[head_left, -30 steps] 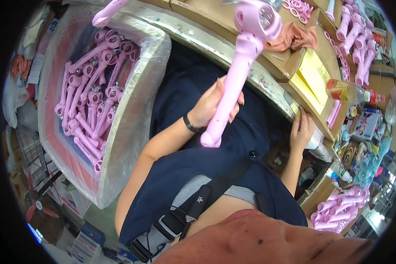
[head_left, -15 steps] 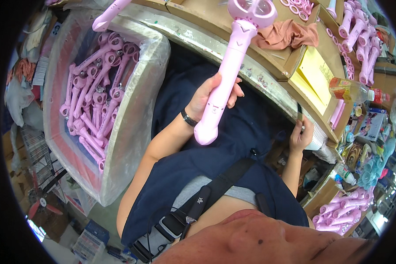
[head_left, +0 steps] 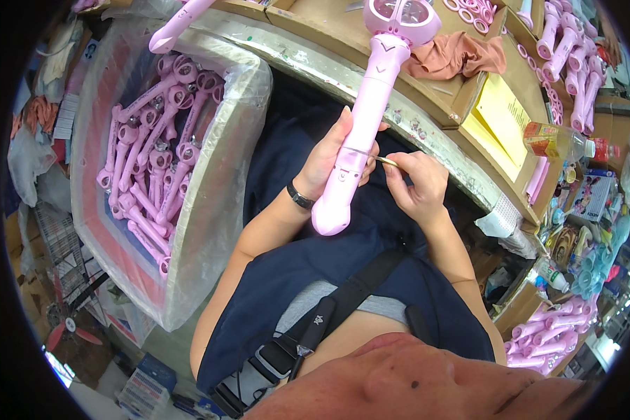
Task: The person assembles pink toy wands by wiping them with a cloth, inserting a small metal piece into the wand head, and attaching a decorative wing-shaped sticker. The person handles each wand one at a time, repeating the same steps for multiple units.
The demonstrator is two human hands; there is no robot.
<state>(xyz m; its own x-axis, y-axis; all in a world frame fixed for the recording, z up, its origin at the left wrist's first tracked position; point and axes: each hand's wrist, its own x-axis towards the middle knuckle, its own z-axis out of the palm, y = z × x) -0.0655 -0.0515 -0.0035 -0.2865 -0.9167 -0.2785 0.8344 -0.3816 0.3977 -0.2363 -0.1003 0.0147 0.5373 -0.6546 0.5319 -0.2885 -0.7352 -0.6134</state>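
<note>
My left hand (head_left: 322,164) is wrapped round the shaft of a pink toy wand (head_left: 365,115), its knobbed end pointing down toward me. The ring-shaped head with clear windows is at the top edge, cut off by the frame. Pinched in my right hand (head_left: 421,183) is a thin metal tool (head_left: 388,162), yellowish near the fingers; its exact kind is unclear. The slim tip lies against or right beside the wand's shaft, by my left fingertips. To the left, several similar pink wands (head_left: 147,129) lie piled in a plastic-lined bin.
The bin (head_left: 220,150) stands against the workbench edge (head_left: 287,52). On the bench are cardboard trays (head_left: 315,21), a salmon cloth (head_left: 462,56), yellow paper (head_left: 495,119) and a plastic bottle (head_left: 556,142). More pink wands (head_left: 549,332) fill a box at the lower right.
My right hand has moved left from the bench edge to the wand, with the thin tool now showing in it. My left hand still holds the wand, slightly shifted.
</note>
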